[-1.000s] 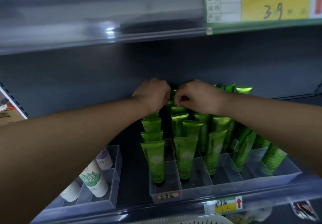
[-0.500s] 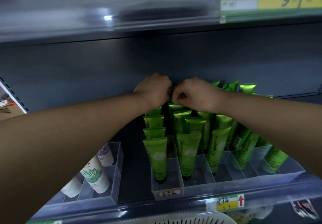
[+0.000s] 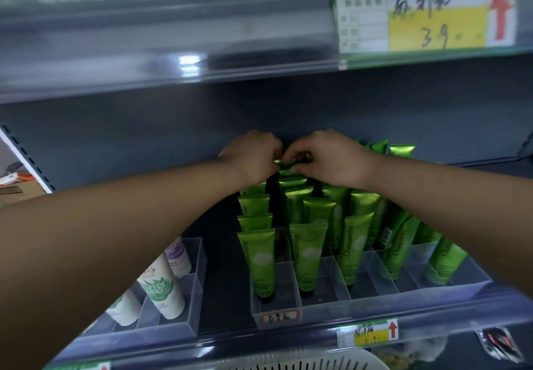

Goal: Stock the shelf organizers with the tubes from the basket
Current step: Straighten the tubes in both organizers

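The green tube (image 3: 289, 163) sits at the centre of the frame, at the back of the clear organizer (image 3: 375, 303), and you pinch its top edge with your left hand (image 3: 253, 156) and right hand (image 3: 331, 157), fingers curled, while the white basket (image 3: 305, 363) peeks in at the bottom edge.

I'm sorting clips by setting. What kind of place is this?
Most likely a retail shop aisle. A handwritten price tag is fixed above, identical green tubes stand in rows in a clear divided organizer, and a smaller price label sits below them.
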